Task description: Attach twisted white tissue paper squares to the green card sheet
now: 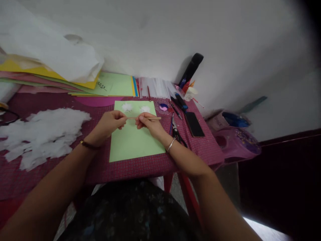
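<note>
A pale green sheet of paper (136,144) lies on the table with two small white fluffy tufts, the left tuft (126,107) and the right tuft (144,109), near its far edge. Over the sheet, my right hand (147,123) grips a thin, light wooden stick (155,118); its blunt end sticks out to the right. My left hand (114,121) is closed in a pinch at the stick's thin left end. Fingers cover part of the stick, so I cannot tell whether it is a brush or a plain stick.
Torn white paper pieces (47,134) are heaped at left, before stacked coloured sheets (115,84). Scissors (177,135), a phone (194,124), pens and a small dish of purple and pink (164,107) lie right. A pink container (233,142) stands beyond the table's right edge.
</note>
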The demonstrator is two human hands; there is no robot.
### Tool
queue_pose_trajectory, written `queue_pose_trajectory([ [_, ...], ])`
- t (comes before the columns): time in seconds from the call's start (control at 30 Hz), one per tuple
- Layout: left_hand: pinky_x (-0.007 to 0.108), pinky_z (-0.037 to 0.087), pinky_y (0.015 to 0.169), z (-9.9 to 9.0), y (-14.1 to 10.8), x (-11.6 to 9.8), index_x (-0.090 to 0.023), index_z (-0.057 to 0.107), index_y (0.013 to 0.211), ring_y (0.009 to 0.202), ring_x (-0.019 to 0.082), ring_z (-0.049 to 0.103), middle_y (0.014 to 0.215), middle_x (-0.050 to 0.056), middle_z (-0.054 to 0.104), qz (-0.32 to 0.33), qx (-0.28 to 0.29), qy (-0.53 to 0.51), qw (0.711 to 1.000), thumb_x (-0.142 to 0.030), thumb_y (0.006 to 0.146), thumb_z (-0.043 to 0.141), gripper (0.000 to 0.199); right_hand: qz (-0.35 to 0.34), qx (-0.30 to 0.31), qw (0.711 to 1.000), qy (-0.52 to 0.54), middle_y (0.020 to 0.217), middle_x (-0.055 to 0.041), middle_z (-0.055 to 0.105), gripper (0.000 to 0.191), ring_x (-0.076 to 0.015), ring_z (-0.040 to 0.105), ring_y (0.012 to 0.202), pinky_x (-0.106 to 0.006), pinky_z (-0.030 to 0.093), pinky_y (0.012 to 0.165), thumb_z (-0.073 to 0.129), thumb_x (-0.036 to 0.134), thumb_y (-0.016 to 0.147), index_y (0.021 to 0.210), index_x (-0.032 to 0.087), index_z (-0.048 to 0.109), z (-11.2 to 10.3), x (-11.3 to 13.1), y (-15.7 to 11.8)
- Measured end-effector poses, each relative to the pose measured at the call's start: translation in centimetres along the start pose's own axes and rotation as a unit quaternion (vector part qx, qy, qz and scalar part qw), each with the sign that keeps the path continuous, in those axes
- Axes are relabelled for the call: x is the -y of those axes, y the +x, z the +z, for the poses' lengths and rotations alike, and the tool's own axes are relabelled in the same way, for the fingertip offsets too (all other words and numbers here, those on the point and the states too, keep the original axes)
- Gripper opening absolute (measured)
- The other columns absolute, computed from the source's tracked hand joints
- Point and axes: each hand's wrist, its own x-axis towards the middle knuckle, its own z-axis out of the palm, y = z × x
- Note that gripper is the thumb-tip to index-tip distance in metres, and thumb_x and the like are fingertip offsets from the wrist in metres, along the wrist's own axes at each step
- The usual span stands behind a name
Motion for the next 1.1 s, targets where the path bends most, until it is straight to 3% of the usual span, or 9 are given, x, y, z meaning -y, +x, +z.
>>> queue_pose_trajectory([
  [0.47, 0.021, 0.040, 0.047, 0.5, -0.5, -0.9, -0.014, 0.061, 0.072, 0.045, 0.008, 0.050, 0.054, -0.002, 0.056, -0.001, -0.031, 0.005, 1.000, -0.015, 0.067, 0.056, 0.007, -0.017, -0.003, 1.000, 0.006, 0.076, -0.0004, 0.063, 0.032, -0.0108, 0.058, 0.065, -0.028, 0.051, 0.066, 0.064, 0.053, 0.080, 0.079, 0.021, 0.059, -0.1, 0.1, -0.3],
  [0.67, 0.021, 0.039, 0.046, 0.4, -0.5, -0.4, -0.014, 0.060, 0.077, 0.047, 0.008, 0.049, 0.060, -0.001, 0.057, 0.022, 0.017, -0.059, 0.998, -0.029, 0.076, 0.060, 0.015, -0.030, 0.001, 0.999, -0.012, 0.074, -0.0011, 0.064, 0.027, -0.0113, 0.059, 0.064, -0.028, 0.049, 0.064, 0.064, 0.046, 0.082, 0.077, 0.020, 0.062, -0.3, 0.5, -0.5],
  [0.83, 0.021, 0.032, 0.044, -0.1, -0.2, 0.2, -0.016, 0.051, 0.060, 0.043, 0.007, 0.042, 0.050, -0.003, 0.048, 0.006, 0.032, -0.034, 0.999, -0.032, 0.079, 0.059, 0.026, -0.026, -0.005, 0.999, -0.042, 0.073, -0.0004, 0.064, 0.029, -0.0112, 0.060, 0.064, -0.027, 0.049, 0.065, 0.064, 0.048, 0.080, 0.076, 0.019, 0.062, 0.2, 0.9, -0.8],
  [1.1, 0.023, 0.033, 0.044, -0.7, 0.1, 0.9, -0.017, 0.060, 0.068, 0.046, 0.009, 0.045, 0.057, 0.000, 0.054, -0.010, 0.068, -0.035, 0.997, -0.032, 0.077, 0.061, 0.018, -0.038, 0.001, 0.998, -0.051, 0.073, -0.0003, 0.064, 0.027, -0.0110, 0.060, 0.063, -0.027, 0.049, 0.063, 0.064, 0.046, 0.081, 0.077, 0.019, 0.062, 0.2, 0.6, -0.8],
])
